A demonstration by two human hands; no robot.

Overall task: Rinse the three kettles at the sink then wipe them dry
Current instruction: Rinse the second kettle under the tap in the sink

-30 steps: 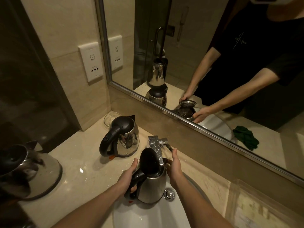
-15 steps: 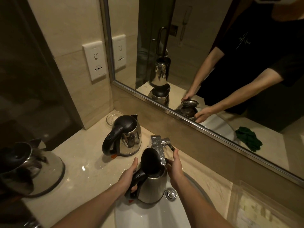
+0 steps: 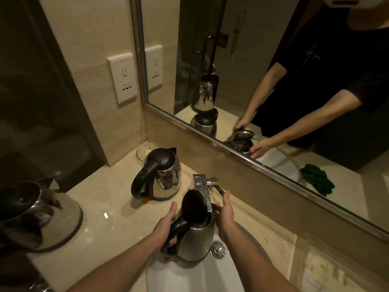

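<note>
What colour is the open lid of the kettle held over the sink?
The lid is black; the head view shows it.

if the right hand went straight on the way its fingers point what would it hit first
Most likely the tap lever, just past the fingertips of the right hand. Depth is unclear; they may already touch it.

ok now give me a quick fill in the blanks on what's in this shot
1. The left hand grips the held kettle by its black ____.
2. That kettle's lid stands ____.
3. The cloth reflected in the mirror is ____ in colour.

Missing words: handle; open; green
</note>
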